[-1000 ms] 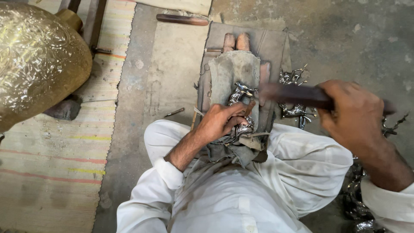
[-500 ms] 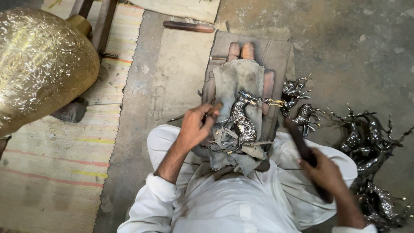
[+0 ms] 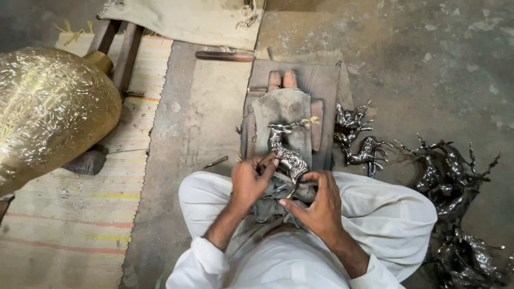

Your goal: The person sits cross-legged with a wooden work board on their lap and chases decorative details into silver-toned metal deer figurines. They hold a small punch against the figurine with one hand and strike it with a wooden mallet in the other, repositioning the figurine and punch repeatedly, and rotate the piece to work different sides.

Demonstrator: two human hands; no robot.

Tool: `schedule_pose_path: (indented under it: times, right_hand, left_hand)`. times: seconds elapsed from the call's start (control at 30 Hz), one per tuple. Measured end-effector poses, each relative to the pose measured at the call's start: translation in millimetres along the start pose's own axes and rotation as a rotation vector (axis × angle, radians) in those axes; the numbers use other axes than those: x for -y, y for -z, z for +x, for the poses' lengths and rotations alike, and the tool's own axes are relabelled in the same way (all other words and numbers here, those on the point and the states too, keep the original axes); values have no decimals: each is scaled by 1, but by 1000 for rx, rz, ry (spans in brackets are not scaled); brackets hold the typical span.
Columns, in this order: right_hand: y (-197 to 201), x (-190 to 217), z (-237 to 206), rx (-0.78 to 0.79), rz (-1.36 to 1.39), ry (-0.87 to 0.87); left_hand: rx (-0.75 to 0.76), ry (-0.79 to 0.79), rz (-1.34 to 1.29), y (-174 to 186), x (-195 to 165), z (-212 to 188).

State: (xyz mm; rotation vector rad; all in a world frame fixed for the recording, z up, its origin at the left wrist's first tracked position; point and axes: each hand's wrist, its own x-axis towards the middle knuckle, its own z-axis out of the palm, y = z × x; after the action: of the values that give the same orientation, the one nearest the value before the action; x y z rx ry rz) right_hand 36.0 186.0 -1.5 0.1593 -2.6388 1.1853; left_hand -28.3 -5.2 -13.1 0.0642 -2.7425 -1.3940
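A silvery metal deer figurine [image 3: 285,151] lies on a grey cloth pad [image 3: 284,109] over a dark wooden block [image 3: 326,85] between my knees. My left hand [image 3: 250,181] grips the figurine's rear end, with a small wooden-handled tool poking out by my fingers. My right hand [image 3: 319,202] rests with fingers spread against the figurine's legs and the crumpled cloth in my lap. The figurine's head and pale antlers point away from me.
A large engraved brass vessel [image 3: 51,112] stands at the left on a striped mat [image 3: 69,230]. More metal deer figurines [image 3: 356,136] lie right of the block, and a heap of them [image 3: 455,214] at the far right. A wooden-handled tool [image 3: 224,55] lies ahead.
My right hand has put down the dark hammer it held and come in to the figurine. The view has tilted so more floor shows ahead.
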Motion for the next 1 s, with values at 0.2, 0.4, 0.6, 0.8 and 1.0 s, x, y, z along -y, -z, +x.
schedule_pose_path:
  times: [0.2,0.4,0.6,0.8,1.0]
  right_hand:
    - [7,-16,27,27,168,-124]
    - [20,-53,29,418,-137,-288]
    - [15,-84,30,420,495,-376]
    - [-6,-71,28,181,531,-376]
    - [-20,-53,34,-39,348,-295]
  left_hand:
    - [-90,5,-122,-20,-13,-12]
    - [-47,55,-88,-17,-9,-2]
    - [-140,30,-166,-21,-10,-11]
    - [-240,42,-270,-29,-9,-21]
    - [-261,55,-323,-30,1,-22]
